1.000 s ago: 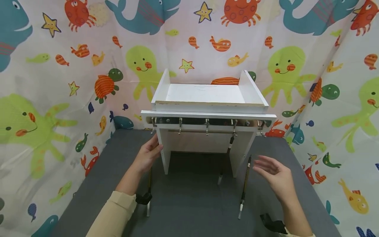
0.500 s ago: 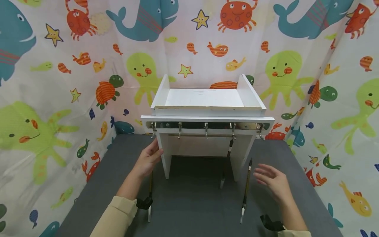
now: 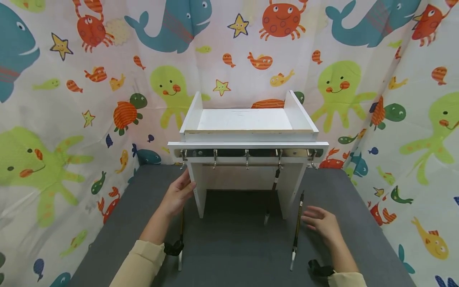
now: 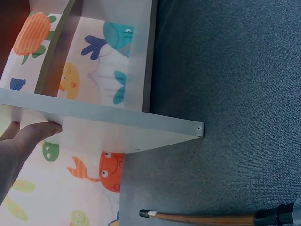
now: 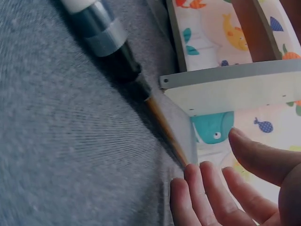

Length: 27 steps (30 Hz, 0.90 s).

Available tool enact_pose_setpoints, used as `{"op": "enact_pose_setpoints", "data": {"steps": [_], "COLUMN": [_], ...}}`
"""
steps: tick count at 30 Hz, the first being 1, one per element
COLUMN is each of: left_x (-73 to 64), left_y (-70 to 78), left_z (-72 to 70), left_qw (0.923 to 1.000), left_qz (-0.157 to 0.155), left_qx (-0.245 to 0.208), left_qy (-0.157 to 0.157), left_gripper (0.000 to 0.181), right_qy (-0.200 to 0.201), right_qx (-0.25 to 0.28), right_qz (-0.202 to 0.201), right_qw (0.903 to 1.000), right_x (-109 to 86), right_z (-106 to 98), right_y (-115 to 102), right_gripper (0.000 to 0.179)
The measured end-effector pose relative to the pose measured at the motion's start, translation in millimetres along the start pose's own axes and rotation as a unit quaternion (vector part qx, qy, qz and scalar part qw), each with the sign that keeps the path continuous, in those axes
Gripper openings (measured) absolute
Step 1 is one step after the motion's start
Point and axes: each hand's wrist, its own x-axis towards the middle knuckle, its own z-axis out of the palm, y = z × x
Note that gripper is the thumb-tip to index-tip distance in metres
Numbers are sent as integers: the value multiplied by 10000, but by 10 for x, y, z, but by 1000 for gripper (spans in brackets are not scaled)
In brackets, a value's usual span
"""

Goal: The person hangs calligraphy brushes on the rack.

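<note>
brown-handled brush [image 3: 297,227] beside the white shelf [image 3: 247,145]: the right hand [image 3: 324,224] has drawn nearer it, fingers loosely spread.

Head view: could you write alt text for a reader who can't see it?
A person's left hand touches the left side of a white hook rack; the right hand is beside a brush lying on the gray surface. Another brush hangs from a hook, before a sea-animal-print backdrop.
</note>
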Motion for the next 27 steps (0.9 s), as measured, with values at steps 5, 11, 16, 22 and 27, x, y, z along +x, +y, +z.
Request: {"op": "enact_pose_setpoints", "data": {"steps": [5,11,16,22,27], "left_x": [-3,8,-19,-18,-10], "left_y": [-32,-47,-51,-46,-42], "left_z": [2,-10,-13,-3,15], "left_qw": [10000,9997,9999,9999,9999], "left_qz": [68,163,122,117,91], "left_qx": [-46,-122,-34,-15,-74], "left_qy": [-36,-95,-72,-63,-28], "left_gripper": [64,63,65,65,64], "right_qy": [43,148,389,807,1001], "right_qx": [23,58,-295,-1303,-1900], "right_qz": [193,144,147,108,12], "right_qw": [9998,9998,9987,9881,9767], "right_x": [3,35,84,120,134], "right_z": [34,78,146,223,251], "right_y": [40,35,30,-10,-7], "right_gripper": [65,70,78,78,74]}}
